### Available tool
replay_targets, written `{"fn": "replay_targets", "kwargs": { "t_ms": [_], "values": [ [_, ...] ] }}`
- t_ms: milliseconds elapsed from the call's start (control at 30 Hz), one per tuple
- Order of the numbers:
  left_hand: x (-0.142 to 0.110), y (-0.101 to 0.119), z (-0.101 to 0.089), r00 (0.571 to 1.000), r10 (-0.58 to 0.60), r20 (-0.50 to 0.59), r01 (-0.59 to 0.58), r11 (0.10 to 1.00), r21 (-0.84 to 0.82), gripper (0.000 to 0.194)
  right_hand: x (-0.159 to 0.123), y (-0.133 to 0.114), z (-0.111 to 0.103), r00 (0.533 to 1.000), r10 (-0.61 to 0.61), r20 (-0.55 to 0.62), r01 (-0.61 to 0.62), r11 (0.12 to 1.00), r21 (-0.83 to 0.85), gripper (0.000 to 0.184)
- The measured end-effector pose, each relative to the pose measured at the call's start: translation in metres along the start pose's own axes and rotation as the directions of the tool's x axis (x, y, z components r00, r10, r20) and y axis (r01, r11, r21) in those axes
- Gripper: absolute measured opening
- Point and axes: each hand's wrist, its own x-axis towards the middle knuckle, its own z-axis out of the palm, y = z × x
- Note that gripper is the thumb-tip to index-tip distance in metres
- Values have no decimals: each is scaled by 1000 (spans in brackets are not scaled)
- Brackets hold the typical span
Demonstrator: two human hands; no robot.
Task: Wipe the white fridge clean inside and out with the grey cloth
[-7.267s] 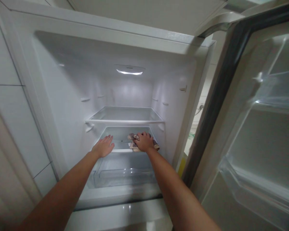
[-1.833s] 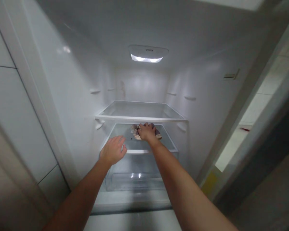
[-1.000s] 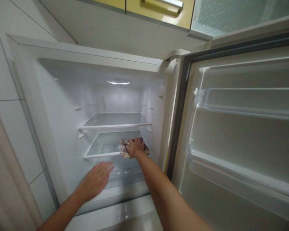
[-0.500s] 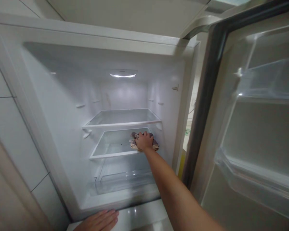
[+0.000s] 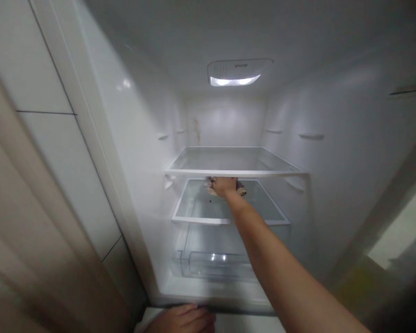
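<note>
My right hand (image 5: 224, 186) reaches deep into the fridge and is closed on a folded brown patterned cloth (image 5: 241, 190). The cloth lies against the lower glass shelf (image 5: 196, 210), towards its back, and my hand covers much of it. A small dark speck (image 5: 210, 201) shows on the glass to the left of the cloth. At the bottom of the view my left hand (image 5: 187, 319) rests on a white surface (image 5: 242, 323) below the fridge opening, fingers lying flat and side by side.
Above my right hand is the upper glass shelf (image 5: 229, 159). A clear drawer (image 5: 222, 263) sits under the lower shelf. A lit lamp (image 5: 235, 79) is on the ceiling, and a brownish stain (image 5: 196, 129) marks the back wall. Tiled wall (image 5: 48, 74) stands at the left.
The view has moved closer into the fridge, and the open door has left the picture. My right hand and the cloth have slid further back along the lower shelf.
</note>
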Motion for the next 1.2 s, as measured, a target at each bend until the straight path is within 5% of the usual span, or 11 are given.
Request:
{"fn": "replay_targets", "kwargs": {
  "t_ms": [200, 333, 467, 700, 1000, 1200],
  "values": [
    [-4, 5, 1, 998, -35, 46, 41, 989, -141, 49, -23, -91, 12, 965, -261, -11, 261, 964, 51, 50],
    [-8, 5, -9, 993, -44, 106, 68, 969, -238, 70, -60, -100, 9, 938, -347, -21, 348, 935, 74, 48],
    [-10, 6, -12, 988, -70, 134, 105, 955, -278, 92, -99, -76, -2, 910, -414, 17, 410, 906, 105, 48],
    [-14, 15, -5, 987, -125, 103, 141, 977, -161, 96, -139, -17, -23, 926, -370, 78, 358, 924, 134, 48],
    [-15, 15, -1, 990, -137, 38, 141, 982, -124, 97, -127, 105, -39, 999, 31, -35, -31, 999, 15, 47],
    [-10, 9, -4, 999, -38, -36, 38, 999, -1, 75, -95, 111, -22, 992, 83, -96, -89, 994, -64, 52]
  ]
}}
